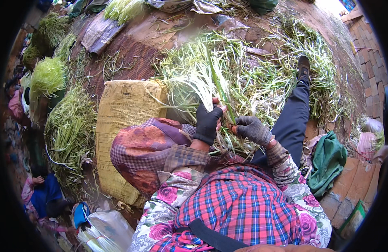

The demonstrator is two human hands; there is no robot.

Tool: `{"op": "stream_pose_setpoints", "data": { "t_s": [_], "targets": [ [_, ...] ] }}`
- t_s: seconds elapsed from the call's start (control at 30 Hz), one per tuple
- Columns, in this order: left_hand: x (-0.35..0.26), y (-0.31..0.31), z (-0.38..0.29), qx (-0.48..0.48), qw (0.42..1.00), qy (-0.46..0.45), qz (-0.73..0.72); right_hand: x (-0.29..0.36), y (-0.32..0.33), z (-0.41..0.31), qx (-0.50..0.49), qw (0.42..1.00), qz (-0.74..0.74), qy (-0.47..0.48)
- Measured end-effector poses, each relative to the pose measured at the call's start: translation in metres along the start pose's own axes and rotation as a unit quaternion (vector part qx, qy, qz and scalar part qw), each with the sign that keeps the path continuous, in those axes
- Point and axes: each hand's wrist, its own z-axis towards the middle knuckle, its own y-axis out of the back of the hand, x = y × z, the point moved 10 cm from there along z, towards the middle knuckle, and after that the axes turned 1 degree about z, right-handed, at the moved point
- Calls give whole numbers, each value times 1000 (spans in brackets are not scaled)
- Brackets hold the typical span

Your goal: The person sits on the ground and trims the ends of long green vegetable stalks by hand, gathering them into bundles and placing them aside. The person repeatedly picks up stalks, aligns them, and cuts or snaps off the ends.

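Observation:
My left hand (209,121), in a black fingerless glove, is closed around a bunch of long pale stalks (201,83), which fans out beyond my fist. Just to its right, my right hand (252,129), in a grey glove with bare fingertips, pinches the lower end of a green stalk (217,77). That stalk stretches away from me over the bunch. Beneath and past both hands lies a loose heap of green and white stalks and leaves (260,85). More loose stalks hang under my hands near my lap.
A yellow woven sack (127,110) with printing lies at my left, beside another leafy heap (71,132). Tied bundles (47,77) stand farther left, near other people. A green cloth (327,163) and cardboard (348,186) lie at right. My leg (291,116) stretches across the litter.

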Motion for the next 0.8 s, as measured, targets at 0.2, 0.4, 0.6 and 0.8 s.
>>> {"op": "stream_pose_setpoints", "data": {
  "t_s": [0.2,0.4,0.6,0.8],
  "targets": [
    [-13,10,7,-43,994,-88,38,11,3,12,-99,995,-4,9],
    [-26,17,-1,-77,991,-109,11,11,17,14,-171,981,72,60],
    [-64,19,-18,-95,985,-140,-43,-27,73,29,-269,951,-137,67],
    [-107,26,-40,-80,980,-180,-37,-68,249,-3,-460,788,-403,69]
  ]
}}
